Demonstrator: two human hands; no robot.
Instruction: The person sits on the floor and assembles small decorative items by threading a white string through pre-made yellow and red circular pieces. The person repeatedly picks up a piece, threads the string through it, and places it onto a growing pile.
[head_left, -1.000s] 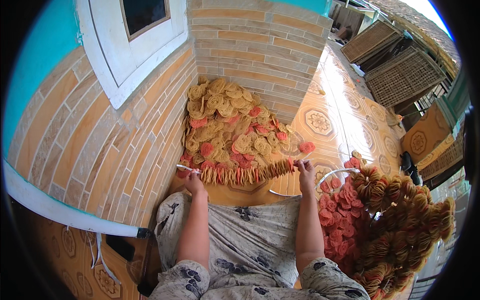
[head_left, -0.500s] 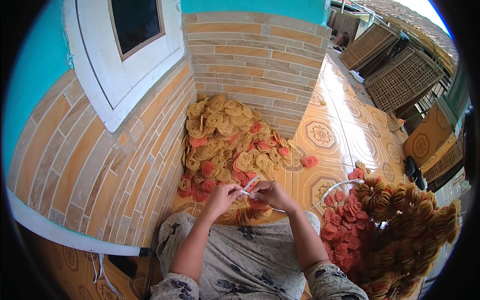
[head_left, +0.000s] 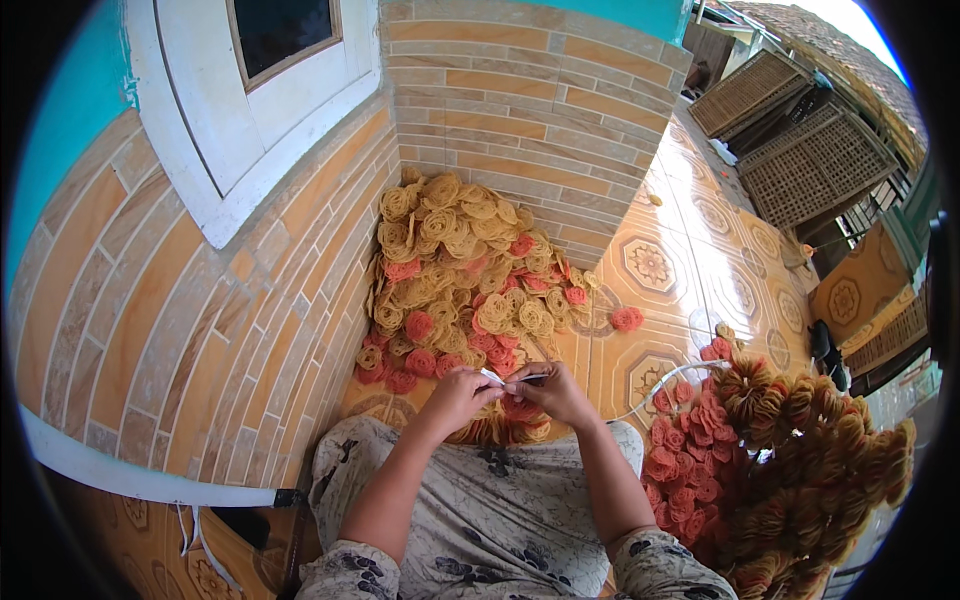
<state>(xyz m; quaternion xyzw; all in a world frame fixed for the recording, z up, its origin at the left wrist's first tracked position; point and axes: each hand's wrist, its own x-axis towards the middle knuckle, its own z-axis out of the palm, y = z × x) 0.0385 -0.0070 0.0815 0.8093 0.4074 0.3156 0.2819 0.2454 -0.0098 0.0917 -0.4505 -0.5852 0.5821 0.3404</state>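
My left hand (head_left: 460,400) and my right hand (head_left: 556,394) meet above my lap, fingers pinched together. Between their fingertips is a thin white strip (head_left: 491,376), apparently plastic, with a short end sticking out. Just below them lies a row of strung tan and red discs (head_left: 500,431), partly covered by my hands and clothing. Beyond my hands a heap of loose tan lacy discs (head_left: 445,225), rose-shaped, with coral-red ones mixed in, fills the wall corner. Whether the strip runs through the strung discs is hidden.
At my right are a pile of coral-red discs (head_left: 690,470) and big bunches of strung brown-tan discs (head_left: 810,470). A white strip (head_left: 668,378) curves beside them. One red disc (head_left: 627,319) lies on the tiled floor. Woven racks (head_left: 815,165) lean farther back; a brick-patterned wall (head_left: 210,330) stands left.
The strip's upright end has dropped lower and now sits flatter between my fingertips. My hands have shifted slightly, still pinched together. The whole view has tilted a little.
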